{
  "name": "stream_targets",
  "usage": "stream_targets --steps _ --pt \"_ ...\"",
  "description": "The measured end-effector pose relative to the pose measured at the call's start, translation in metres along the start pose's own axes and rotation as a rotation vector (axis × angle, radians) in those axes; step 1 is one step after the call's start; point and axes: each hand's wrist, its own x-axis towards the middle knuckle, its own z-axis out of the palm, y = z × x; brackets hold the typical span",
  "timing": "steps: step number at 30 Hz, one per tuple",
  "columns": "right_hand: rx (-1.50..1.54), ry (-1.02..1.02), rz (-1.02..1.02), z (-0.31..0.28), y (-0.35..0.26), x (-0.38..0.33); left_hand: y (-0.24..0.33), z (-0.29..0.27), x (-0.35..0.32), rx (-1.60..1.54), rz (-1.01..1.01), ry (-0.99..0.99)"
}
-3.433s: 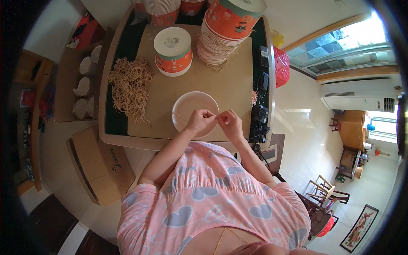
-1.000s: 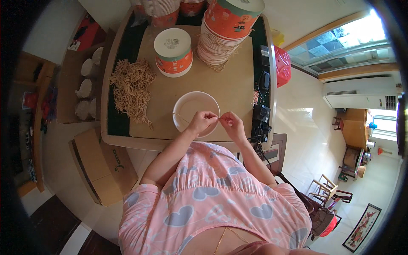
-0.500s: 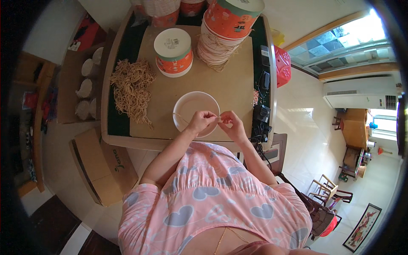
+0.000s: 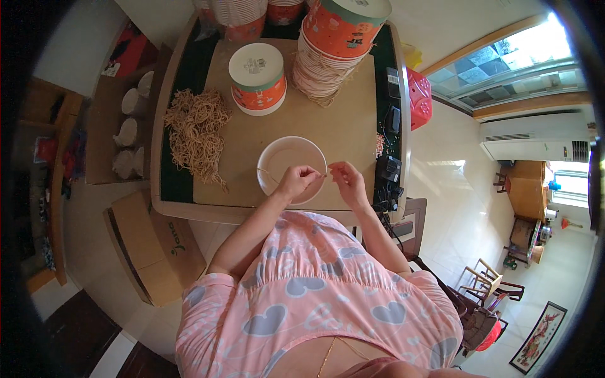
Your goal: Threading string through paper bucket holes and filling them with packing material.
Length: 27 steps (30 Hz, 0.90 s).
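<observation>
A white paper bucket (image 4: 292, 156) stands with its mouth up at the table's near edge. A beige cord (image 4: 267, 172) runs from its left rim across the mouth to my left hand (image 4: 300, 181). That hand is over the bucket, thumb and fingertips pinched on the cord. My right hand (image 4: 348, 183) is just beyond the right rim, a small gap from the left. Its thumb and forefinger are bent together; whatever is between them is too small to make out. Left of the bucket lies a tangled heap of beige cords (image 4: 197, 135).
An upturned orange-and-green paper bucket (image 4: 257, 79) stands behind, beside a tall stack of such buckets (image 4: 340, 38) with cords hanging around it. Black adapters and cables (image 4: 391, 167) line the table's right edge. A cardboard box (image 4: 154, 249) is on the floor at left.
My right hand has moved a little to the right and up, away from the left hand, which it was meeting before. The left hand and the bucket have hardly moved.
</observation>
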Motion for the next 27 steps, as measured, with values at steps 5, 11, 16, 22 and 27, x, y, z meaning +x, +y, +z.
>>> stream_targets --steps 5,11,16,22,27 --pt "-0.338 -0.042 -0.166 -0.005 -0.012 -0.003 -0.005 0.001 0.002 0.052 0.071 0.056" --pt "-0.365 -0.046 -0.203 -0.004 -0.010 -0.004 -0.001 0.006 0.004 0.160 0.113 0.061" --pt "-0.391 -0.049 -0.208 -0.004 -0.013 -0.005 0.002 0.006 0.002 0.220 0.124 0.073" --pt "-0.375 -0.020 -0.206 -0.004 -0.012 -0.006 -0.006 0.005 0.004 0.045 0.107 0.058" --pt "-0.327 -0.017 -0.204 -0.002 -0.014 -0.006 0.001 0.005 0.002 -0.042 0.050 0.017"
